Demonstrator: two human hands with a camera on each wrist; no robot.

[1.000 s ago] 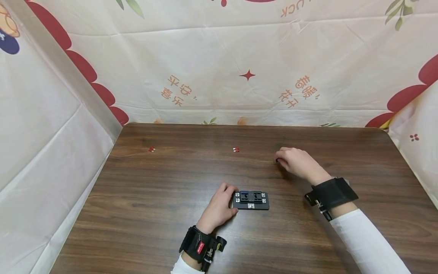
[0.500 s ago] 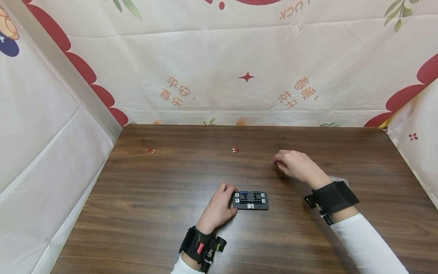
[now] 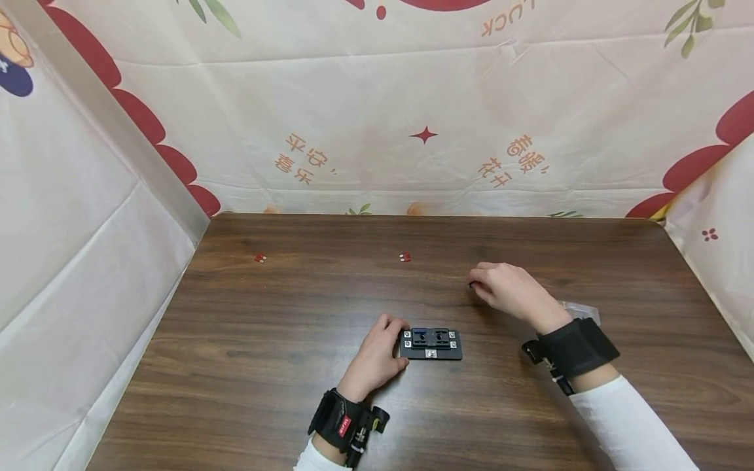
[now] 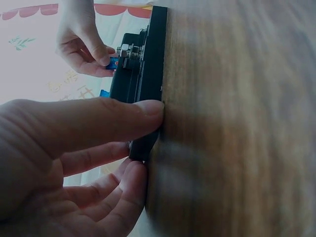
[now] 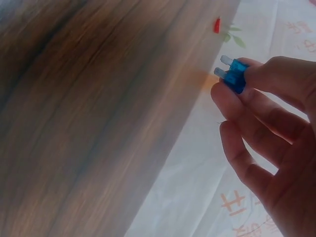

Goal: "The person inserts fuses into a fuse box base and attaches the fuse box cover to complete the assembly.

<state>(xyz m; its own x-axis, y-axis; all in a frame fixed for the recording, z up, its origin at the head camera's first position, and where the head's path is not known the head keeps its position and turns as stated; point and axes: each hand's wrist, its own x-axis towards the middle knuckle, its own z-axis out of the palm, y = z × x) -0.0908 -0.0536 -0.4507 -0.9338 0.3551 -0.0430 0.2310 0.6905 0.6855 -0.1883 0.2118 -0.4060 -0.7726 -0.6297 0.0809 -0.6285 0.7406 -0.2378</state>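
A black fuse block point(image 3: 432, 345) with metal screw terminals lies flat on the brown table. My left hand point(image 3: 376, 356) grips its left end, thumb at the near corner and fingers at the far side. In the left wrist view, a small blue part point(image 4: 104, 93) shows on the block beyond the thumb; its kind is mostly hidden. Away from the block, to its upper right, my right hand point(image 3: 509, 288) pinches a blue blade fuse point(image 5: 233, 76) between thumb and fingers. The fuse's two metal prongs point away from the palm.
Two small red blade fuses lie toward the table's far side, one at the left point(image 3: 260, 258) and another near the middle point(image 3: 404, 257). A clear plastic box point(image 3: 582, 312) sits partly hidden behind the right wrist. Printed white cloth point(image 3: 365, 131) hangs behind the table point(image 3: 247, 327).
My right hand has moved slightly nearer and to the left with the blue blade fuse, and more of the clear box shows. The left hand and fuse block stay put.
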